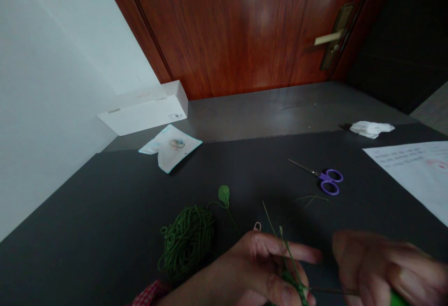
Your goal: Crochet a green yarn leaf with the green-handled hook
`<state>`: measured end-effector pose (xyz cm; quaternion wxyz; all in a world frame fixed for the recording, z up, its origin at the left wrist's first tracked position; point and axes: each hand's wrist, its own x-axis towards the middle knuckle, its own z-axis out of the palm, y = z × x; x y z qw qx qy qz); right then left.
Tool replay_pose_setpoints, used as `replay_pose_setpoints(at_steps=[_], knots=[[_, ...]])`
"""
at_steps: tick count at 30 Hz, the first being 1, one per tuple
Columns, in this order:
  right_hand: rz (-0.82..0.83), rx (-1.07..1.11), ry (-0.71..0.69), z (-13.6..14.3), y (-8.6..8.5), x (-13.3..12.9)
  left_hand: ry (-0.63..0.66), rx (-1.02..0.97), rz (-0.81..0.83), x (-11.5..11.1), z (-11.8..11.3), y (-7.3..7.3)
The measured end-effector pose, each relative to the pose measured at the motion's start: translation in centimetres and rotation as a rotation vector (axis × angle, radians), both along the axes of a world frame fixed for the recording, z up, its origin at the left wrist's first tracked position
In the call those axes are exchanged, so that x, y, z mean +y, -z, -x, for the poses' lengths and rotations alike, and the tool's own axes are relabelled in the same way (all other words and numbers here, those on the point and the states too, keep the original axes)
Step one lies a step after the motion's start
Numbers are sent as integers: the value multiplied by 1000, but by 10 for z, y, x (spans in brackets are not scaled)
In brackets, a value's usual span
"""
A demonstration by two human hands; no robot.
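At the bottom centre, my left hand (pixel 262 268) pinches a small piece of green crochet work (pixel 296 283), with thin green strands rising from it. My right hand (pixel 388 266), blurred, is closed around a green handle (pixel 397 298) at the lower right. A thin shaft (pixel 332 290) runs from my right hand to the green piece. Left of my left hand lies a ball of dark green yarn (pixel 189 240). A small green crocheted leaf (pixel 223 195) is beyond it. A pinkish clip (pixel 257 226) shows just behind my left hand.
Purple-handled scissors (pixel 324 179) and loose green thread ends (pixel 310 198) lie beyond my hands. Farther back are a white-and-teal packet (pixel 173 146), a long white box (pixel 150 112) and crumpled tissue (pixel 371 129). A printed sheet (pixel 416 166) lies at the right.
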<state>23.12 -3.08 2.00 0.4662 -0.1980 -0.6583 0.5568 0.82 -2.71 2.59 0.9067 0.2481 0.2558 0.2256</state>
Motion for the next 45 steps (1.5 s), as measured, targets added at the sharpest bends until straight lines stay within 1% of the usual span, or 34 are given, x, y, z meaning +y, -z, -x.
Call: replay_pose_setpoints(at_steps=[2, 4, 6, 9, 13, 17, 20, 24, 29, 32, 34, 38, 41, 45], knots=[[176, 60, 4, 6, -5, 2, -27, 25, -46, 1, -1, 0], [342, 140, 54, 16, -6, 1, -101, 77, -104, 1, -2, 0], [459, 197, 88, 25, -4, 0, -176, 152, -138, 0, -3, -1], [528, 180, 90, 34, -2, 0, -224, 276, -143, -2, -5, -5], [673, 175, 121, 37, -3, 2, -251, 379, -219, -5, -5, -11], [770, 163, 111, 37, -3, 4, -285, 394, -255, -5, -6, -13], [790, 165, 134, 37, -3, 5, -298, 373, -286, -5, -6, -12], [707, 168, 155, 34, -4, 7, -310, 420, -349, -6, -6, -11], [491, 107, 189, 27, -7, 7, -331, 462, -362, -7, -7, -13], [329, 61, 206, 24, -7, 6, -341, 492, -384, -7, -7, -14], [239, 21, 214, 21, -5, 4, -347, 507, -394, -8, -6, -13], [118, -106, 188, 13, 1, -1, -363, 521, -411, -8, -6, -11], [-39, -199, 169, 8, 2, -3, -391, 541, -446, -6, -7, -9], [-303, -325, 192, 13, -3, -2, -428, 643, -540, -4, -7, -11]])
